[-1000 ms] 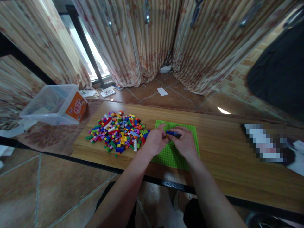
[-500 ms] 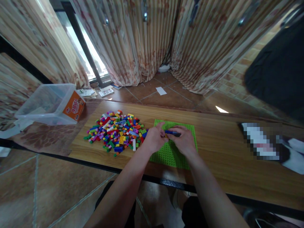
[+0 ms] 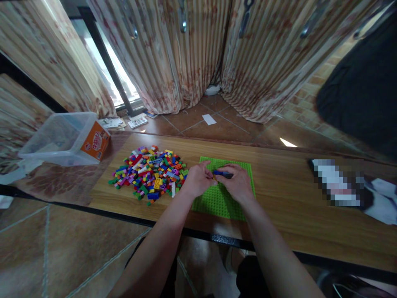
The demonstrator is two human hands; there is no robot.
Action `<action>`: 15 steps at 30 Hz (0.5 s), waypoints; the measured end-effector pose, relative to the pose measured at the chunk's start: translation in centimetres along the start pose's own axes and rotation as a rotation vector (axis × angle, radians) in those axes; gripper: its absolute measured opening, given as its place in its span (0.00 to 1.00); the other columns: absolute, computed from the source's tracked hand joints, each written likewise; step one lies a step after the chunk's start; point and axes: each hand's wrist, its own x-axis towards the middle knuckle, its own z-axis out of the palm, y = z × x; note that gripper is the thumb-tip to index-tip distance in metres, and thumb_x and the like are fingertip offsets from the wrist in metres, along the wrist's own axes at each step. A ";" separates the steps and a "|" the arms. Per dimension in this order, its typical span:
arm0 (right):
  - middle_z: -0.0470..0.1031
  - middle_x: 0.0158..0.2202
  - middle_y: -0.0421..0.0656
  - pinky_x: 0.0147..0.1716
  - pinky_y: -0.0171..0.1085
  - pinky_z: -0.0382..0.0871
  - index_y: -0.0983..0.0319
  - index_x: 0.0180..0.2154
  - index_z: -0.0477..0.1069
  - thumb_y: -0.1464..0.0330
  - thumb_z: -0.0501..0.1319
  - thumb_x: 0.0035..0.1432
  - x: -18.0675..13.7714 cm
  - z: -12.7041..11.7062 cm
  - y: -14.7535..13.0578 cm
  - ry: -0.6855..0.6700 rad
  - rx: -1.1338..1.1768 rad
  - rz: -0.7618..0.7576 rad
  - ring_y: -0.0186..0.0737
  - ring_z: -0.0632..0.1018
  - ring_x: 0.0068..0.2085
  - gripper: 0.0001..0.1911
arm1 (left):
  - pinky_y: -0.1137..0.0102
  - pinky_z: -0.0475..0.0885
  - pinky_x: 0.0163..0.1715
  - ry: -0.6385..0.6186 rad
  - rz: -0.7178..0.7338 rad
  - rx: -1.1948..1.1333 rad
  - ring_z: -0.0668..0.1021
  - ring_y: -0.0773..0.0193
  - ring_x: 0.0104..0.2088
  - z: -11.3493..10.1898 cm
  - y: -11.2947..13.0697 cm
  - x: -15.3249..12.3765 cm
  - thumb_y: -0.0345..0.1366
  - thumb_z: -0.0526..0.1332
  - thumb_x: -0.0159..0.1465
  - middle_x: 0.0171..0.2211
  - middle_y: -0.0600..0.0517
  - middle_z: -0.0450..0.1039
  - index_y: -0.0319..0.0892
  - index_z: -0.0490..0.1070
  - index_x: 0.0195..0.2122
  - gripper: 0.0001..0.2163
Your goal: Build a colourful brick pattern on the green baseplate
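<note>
Over the green studded baseplate (image 3: 221, 203), my two hands meet with their fingertips close together. My right hand (image 3: 238, 183) is closed on a long dark blue brick (image 3: 222, 174), which points toward the left hand. The fingers of my left hand (image 3: 198, 180) are pinched at the blue brick's left end, with the index finger raised. A small yellow brick (image 3: 214, 177) shows at the left fingertips, mostly hidden. Just left of that hand spreads a pile of mixed coloured bricks (image 3: 149, 171) on the wooden table.
A clear plastic bin (image 3: 58, 140) with an orange label stands at the table's left end. The wooden table (image 3: 279, 198) runs on to the right, where a blurred-out flat object (image 3: 336, 182) and some white paper (image 3: 381, 207) lie. Curtains (image 3: 173, 62) hang behind.
The whole view has shifted slightly. Both hands stay over the baseplate with the blue brick between them, and the fingers have moved only a little.
</note>
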 end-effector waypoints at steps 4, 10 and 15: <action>0.81 0.44 0.45 0.54 0.53 0.65 0.55 0.36 0.81 0.60 0.64 0.53 -0.1 -0.2 0.2 0.050 0.175 0.010 0.48 0.77 0.48 0.10 | 0.71 0.75 0.34 -0.032 0.041 -0.061 0.79 0.65 0.30 -0.2 -0.1 -0.2 0.24 0.68 0.50 0.30 0.52 0.77 0.33 0.63 0.61 0.35; 0.83 0.35 0.45 0.46 0.46 0.73 0.61 0.33 0.81 0.62 0.64 0.52 0.9 -2.0 0.9 0.352 0.538 0.189 0.45 0.81 0.40 0.11 | 0.70 0.75 0.34 -0.005 0.099 0.069 0.79 0.64 0.30 -0.7 0.3 -0.3 0.24 0.59 0.59 0.32 0.50 0.79 0.35 0.69 0.56 0.22; 0.83 0.34 0.45 0.47 0.46 0.74 0.61 0.31 0.80 0.64 0.66 0.48 1.2 -3.0 0.6 0.446 0.652 0.207 0.44 0.81 0.39 0.09 | 0.67 0.74 0.43 0.118 0.135 0.231 0.80 0.61 0.35 -0.4 1.3 -0.6 0.28 0.58 0.63 0.37 0.47 0.80 0.38 0.76 0.50 0.15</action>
